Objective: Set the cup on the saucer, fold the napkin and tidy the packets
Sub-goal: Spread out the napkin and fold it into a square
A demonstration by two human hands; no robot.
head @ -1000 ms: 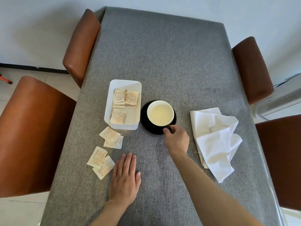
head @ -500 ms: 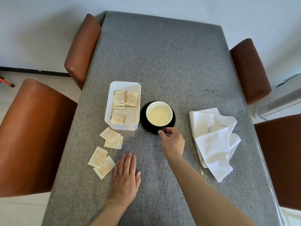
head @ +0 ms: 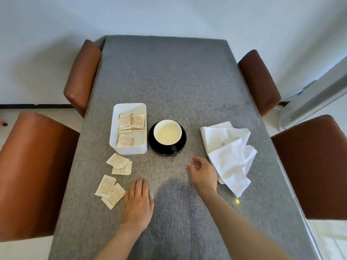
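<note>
A black cup point(head: 167, 132) with a cream inside stands on a black saucer point(head: 157, 150) at the table's middle, its handle pointing toward me. A crumpled white napkin point(head: 230, 156) lies to the right. A white box point(head: 129, 126) left of the saucer holds several packets point(head: 132, 121). Several more packets point(head: 120, 164) lie loose on the cloth in front of the box. My right hand point(head: 203, 174) hovers between saucer and napkin, fingers loosely curled, holding nothing. My left hand point(head: 137, 202) rests flat on the table beside the nearest loose packets point(head: 109, 191).
The table point(head: 169, 81) is covered in grey cloth. Brown leather chairs stand at both sides: two on the left point(head: 33, 171), two on the right point(head: 317, 166). A white appliance point(head: 308, 102) sits by the wall at the far right.
My right hand has let go of the cup's handle and drawn back toward me and to the right, near the napkin. The camera view has tilted up; my left hand has stayed flat.
</note>
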